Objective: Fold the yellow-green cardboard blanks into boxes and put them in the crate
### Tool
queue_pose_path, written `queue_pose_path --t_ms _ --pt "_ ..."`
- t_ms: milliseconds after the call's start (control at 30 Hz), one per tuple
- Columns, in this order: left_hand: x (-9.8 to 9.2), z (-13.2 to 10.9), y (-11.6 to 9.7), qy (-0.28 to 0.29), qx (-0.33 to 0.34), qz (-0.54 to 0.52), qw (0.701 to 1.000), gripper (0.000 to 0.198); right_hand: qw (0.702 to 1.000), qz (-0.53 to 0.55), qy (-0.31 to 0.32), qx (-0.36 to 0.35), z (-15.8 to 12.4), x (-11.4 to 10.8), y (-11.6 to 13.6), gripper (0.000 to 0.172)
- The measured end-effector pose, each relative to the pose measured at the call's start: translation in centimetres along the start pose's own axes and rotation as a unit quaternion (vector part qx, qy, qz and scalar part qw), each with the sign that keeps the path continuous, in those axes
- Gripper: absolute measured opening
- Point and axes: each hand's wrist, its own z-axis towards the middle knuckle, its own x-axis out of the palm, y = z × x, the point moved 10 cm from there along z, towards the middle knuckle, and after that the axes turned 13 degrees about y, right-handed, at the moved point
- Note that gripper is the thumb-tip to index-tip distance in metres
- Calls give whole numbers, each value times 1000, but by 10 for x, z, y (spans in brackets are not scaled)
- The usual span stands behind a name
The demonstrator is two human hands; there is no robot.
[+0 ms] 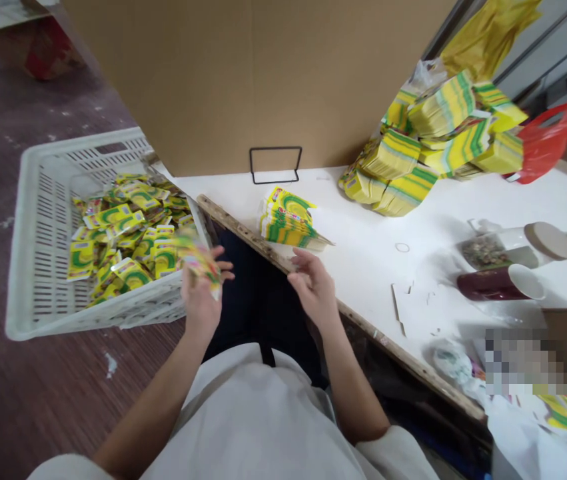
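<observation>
L hand [202, 300] has a yellow packet [199, 259] gripped by its lower part, just over the crate's near R corner; blurred, so can't tell if it's 1 or more. Lower grip prob. suits a one-handed hold, as the top is left clear of the palm. R hand [313, 283] grasps nothing visible: fingers loosely curled, thumb apart, near the counter's front edge, just short of the card stack.

White plastic crate [19, 267] is beside the L end of the counter [363, 273], prob. to keep it w/in L-arm reach. Filled packets [130, 273] lie loose in it, at all angles, so apparently dropped in rather than laid in rows.

Card stack [288, 220] sits near the front edge's L end, leaning & fanned, prob. put there for easy pick-up by the R hand. Further R, toward the counter's R side: maroon mug [486, 285] & lidded jar [496, 248], next to each other, out of the way of both arms, I'd guess.

Behind the stack: black wire stand [276, 148], close against a big cardboard panel [253, 80]. R of panel, toward the back edge, card bundles [428, 143] are heaped, prob. as spare stock, w/ a red bag [558, 137] beside.
</observation>
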Motion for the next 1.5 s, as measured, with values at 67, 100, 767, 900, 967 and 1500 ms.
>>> queue_pose_path --t_ms 67,100,767,900,967,1500 --pt "-21 2 13 -92 -25 -136 986 59 995 -72 -71 -8 16 -29 9 25" --pt "-25 1 23 -114 -54 -167 978 60 990 -105 -97 -12 26 -41 13 21" --pt "22 -27 78 19 -267 -88 960 40 949 -305 18 72 120 -48 -24 40" --pt "27 -33 82 30 -274 -83 958 42 952 -296 10 82 119 -48 -23 43" --pt "28 -35 83 38 -277 -76 957 43 954 -284 -8 92 117 -50 -23 46" --pt "43 -6 37 34 -70 -64 995 56 982 92 160 40 13 57 11 46"
